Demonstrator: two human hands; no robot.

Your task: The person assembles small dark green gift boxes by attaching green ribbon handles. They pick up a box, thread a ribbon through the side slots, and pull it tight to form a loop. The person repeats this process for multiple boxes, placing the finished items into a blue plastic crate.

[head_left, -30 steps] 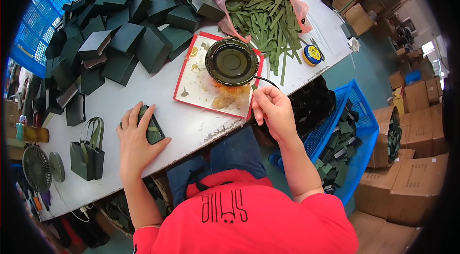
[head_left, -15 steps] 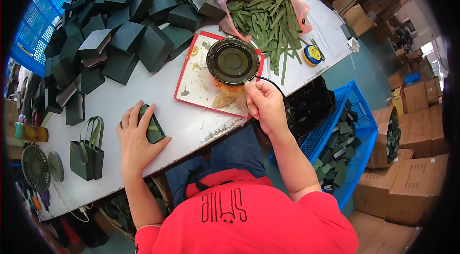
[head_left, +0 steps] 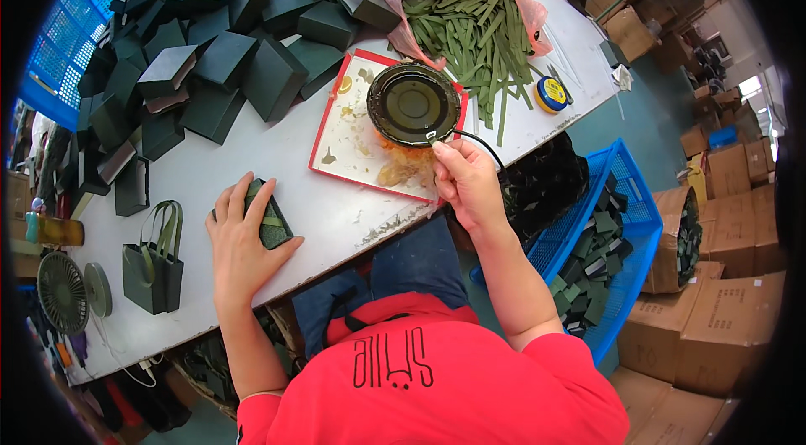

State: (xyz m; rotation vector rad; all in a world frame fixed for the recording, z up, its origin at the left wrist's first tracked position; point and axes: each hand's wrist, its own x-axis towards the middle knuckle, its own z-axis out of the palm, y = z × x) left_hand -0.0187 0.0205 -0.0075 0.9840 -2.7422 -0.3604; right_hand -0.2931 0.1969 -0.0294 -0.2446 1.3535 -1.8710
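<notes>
My left hand (head_left: 243, 231) rests on the table with its fingers around a small dark green box (head_left: 274, 228). A lighter green ribbon strip lies across the box's upper face. My right hand (head_left: 467, 176) is closed in a pinch at the near rim of a round black pan (head_left: 411, 105). Whatever sits between the thumb and forefinger is too small to make out. Dark liquid shines inside the pan, and a small pale glint shows by my fingertips. Below the pan, a red-edged white board (head_left: 340, 138) carries yellowish, hardened drips.
Many dark green boxes (head_left: 227, 63) are heaped at far left. Green ribbon strips (head_left: 483, 34) spill from a pink plastic bag (head_left: 537, 21). A small green bag (head_left: 153, 277) with handles stands at left. A blue crate (head_left: 617, 294) and cartons (head_left: 714, 327) are at right.
The table scene has shifted slightly in the picture. My right hand stays at the pan's near rim, where a pale glint now shows. My left hand keeps hold of the box.
</notes>
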